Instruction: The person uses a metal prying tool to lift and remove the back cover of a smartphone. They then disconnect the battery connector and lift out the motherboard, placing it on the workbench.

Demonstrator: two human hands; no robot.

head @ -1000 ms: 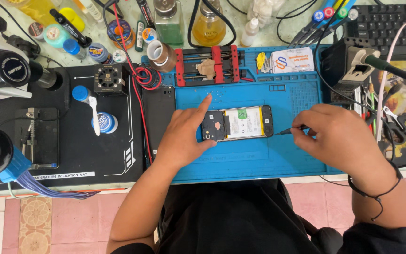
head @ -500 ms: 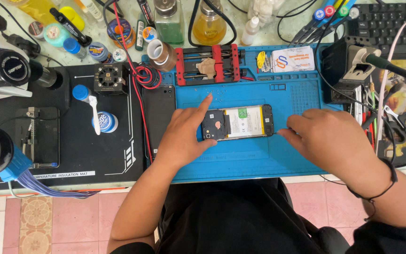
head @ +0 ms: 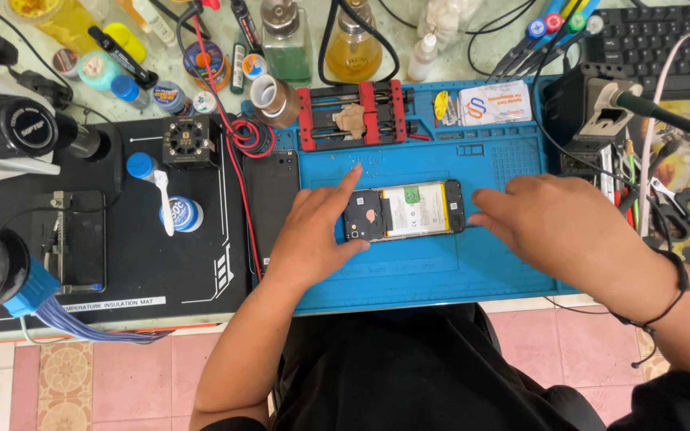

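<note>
The opened phone point(head: 403, 211), back cover off and battery exposed, is pinned at its left end by the left hand point(head: 313, 235): the grip is closed on it, thumb under the lower edge and index finger stretched past the upper edge. The right hand point(head: 561, 227) is held open and empty, its fingertips point(head: 481, 217) just beside the phone's right end. The phone lies flat near the middle of the blue repair mat point(head: 441, 271) on the tabletop. A red clamp fixture point(head: 353, 116) is seen above it, and a black insulation mat point(head: 121, 263) to the left.
</note>
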